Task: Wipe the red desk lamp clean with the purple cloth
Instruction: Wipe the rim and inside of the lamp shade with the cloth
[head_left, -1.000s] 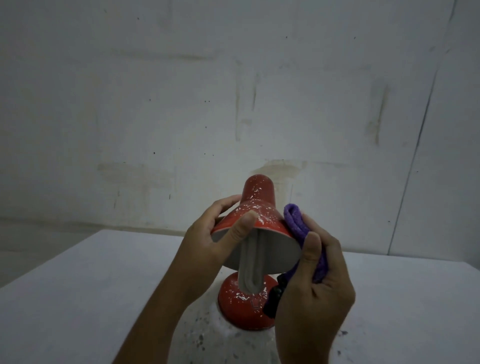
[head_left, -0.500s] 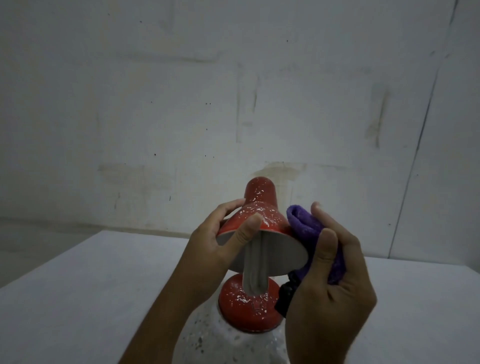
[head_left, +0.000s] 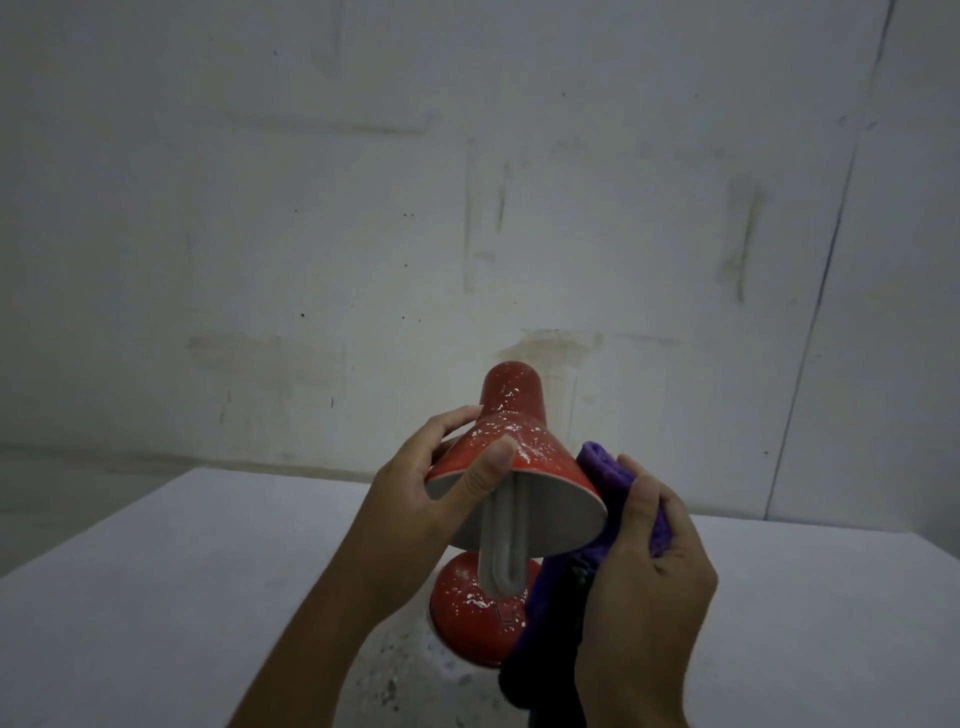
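Note:
The red desk lamp (head_left: 511, 415) stands on the white table, its shade speckled with white flecks and tilted toward me, a grey bulb hanging inside. Its round red base (head_left: 467, 603) also carries white specks. My left hand (head_left: 431, 499) grips the left rim of the shade, thumb across the front edge. My right hand (head_left: 649, 577) holds the bunched purple cloth (head_left: 602, 467) against the right side of the shade. The lamp's dark neck is mostly hidden behind the cloth and my right hand.
The white table (head_left: 156, 597) has white dust and dark specks scattered in front of the lamp base. A stained pale wall (head_left: 363, 208) rises right behind the table's far edge.
My right hand with the cloth has slid from the upper right of the shade down toward its lower right rim. The left hand keeps its grip on the shade.

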